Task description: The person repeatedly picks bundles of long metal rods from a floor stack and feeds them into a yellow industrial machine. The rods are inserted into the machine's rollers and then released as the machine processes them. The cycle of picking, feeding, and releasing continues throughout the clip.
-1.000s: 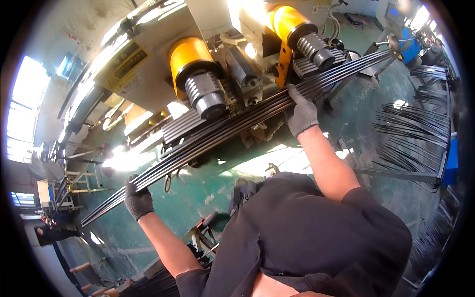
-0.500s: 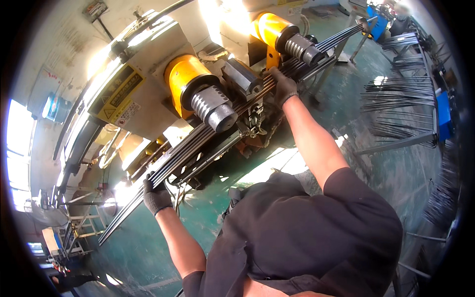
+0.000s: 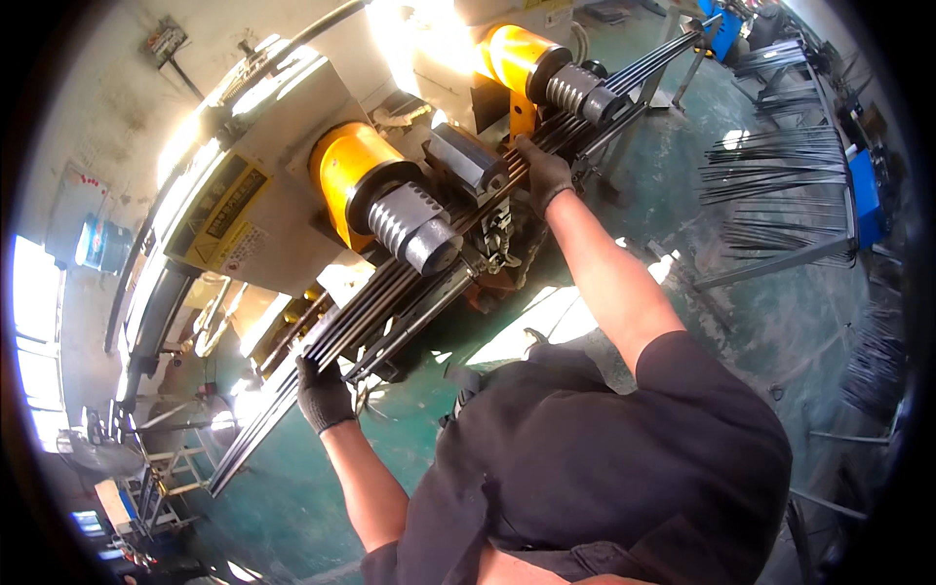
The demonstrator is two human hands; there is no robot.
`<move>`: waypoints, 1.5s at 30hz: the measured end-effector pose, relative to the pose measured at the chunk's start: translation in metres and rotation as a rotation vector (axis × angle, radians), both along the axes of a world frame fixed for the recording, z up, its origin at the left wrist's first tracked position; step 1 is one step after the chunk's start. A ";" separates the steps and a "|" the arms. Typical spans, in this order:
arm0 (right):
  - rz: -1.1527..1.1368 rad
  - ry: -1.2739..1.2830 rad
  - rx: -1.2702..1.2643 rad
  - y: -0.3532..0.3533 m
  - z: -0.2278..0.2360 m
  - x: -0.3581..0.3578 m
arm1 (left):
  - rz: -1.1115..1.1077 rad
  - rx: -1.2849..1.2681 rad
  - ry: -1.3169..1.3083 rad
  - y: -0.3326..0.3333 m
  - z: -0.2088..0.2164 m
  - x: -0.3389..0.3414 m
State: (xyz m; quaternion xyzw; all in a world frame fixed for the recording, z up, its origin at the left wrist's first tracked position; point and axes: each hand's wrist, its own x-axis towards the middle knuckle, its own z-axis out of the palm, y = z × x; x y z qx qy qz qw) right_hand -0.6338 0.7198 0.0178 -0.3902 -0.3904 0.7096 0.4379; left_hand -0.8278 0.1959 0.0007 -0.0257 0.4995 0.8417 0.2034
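Observation:
A bundle of several long, thin metal rods (image 3: 363,317) runs slantwise from the lower left to the upper right, passing under the grooved dark rollers of a machine. My left hand (image 3: 325,395), in a dark knit glove, is closed around the rods toward their lower left end. Farther up the bundle my right hand (image 3: 544,177), gloved too, grips the rods between the two rollers; its fingertips are partly hidden. The left roller (image 3: 414,226) and the right roller (image 3: 583,93) stick out from yellow housings. Between them sits a dark hexagonal block (image 3: 466,156).
A rack (image 3: 775,273) with bundles of thin rods stands on the right. Beyond the rods' upper end is a blue object (image 3: 723,37). A grey machine body with a yellow warning label (image 3: 219,210) is at the left. A pale metal frame (image 3: 175,463) stands lower left.
The view has shifted a little. My left hand and the rods' lower left end have moved slightly right, toward the left roller. My right hand keeps nearly the same place between the rollers.

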 end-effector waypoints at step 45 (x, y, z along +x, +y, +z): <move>0.073 -0.133 -0.453 0.026 -0.050 0.092 | 0.939 0.255 -0.022 -0.372 0.008 -0.101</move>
